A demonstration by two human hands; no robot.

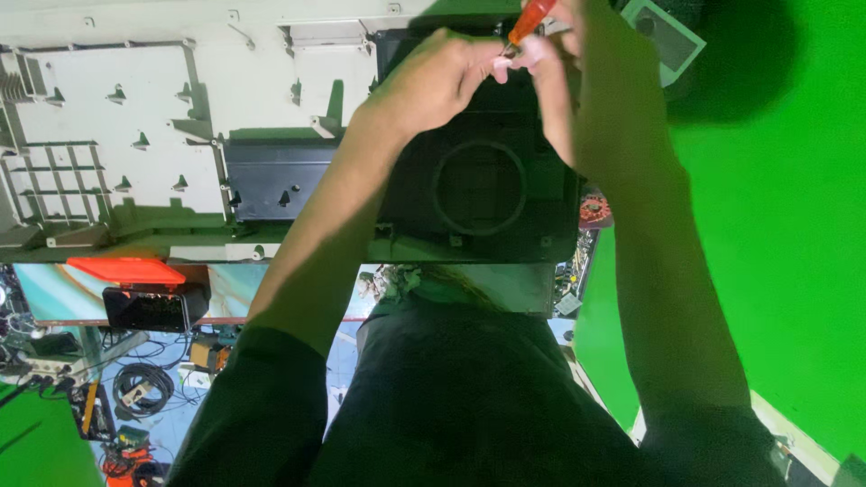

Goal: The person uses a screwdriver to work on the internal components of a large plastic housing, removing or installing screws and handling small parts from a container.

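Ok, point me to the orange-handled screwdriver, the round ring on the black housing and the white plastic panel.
orange-handled screwdriver (530, 18), head view, on the handle.
round ring (440, 171), head view, on its left rim.
white plastic panel (135, 117), head view, on a flat bare part, left of the hands.

Both hands meet at the far edge of a box-shaped housing, the left hand beside the right hand, which holds a screwdriver. A ribbed panel lies left of the housing. A tangle of cables sits on the floor, lower left.
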